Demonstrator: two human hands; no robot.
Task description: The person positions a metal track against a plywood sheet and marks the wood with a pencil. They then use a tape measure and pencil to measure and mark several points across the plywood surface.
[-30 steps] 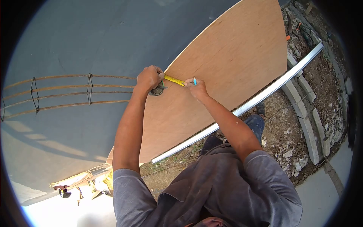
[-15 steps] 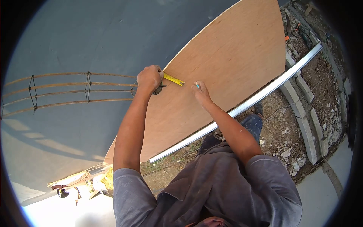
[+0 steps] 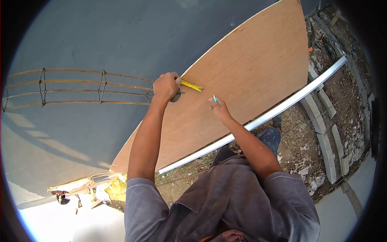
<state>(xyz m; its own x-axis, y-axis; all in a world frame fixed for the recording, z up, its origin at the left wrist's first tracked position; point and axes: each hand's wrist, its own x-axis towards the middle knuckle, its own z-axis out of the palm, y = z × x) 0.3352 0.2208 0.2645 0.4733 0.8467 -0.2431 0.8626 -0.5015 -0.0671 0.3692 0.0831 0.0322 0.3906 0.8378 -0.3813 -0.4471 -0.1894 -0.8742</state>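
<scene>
You are standing on an outdoor building site. Under your feet there is bare earth with stones and rubble (image 3: 306, 157), and a row of grey concrete kerb blocks (image 3: 324, 143) runs along it. A big plywood sheet (image 3: 250, 76) leans against a grey wall (image 3: 100, 36), its lower edge beside a long metal rail (image 3: 282, 108). A rusty cage of steel reinforcing bars (image 3: 72, 86) lies against the same wall. Strong sunlight falls on pale concrete ground (image 3: 60, 222).
</scene>
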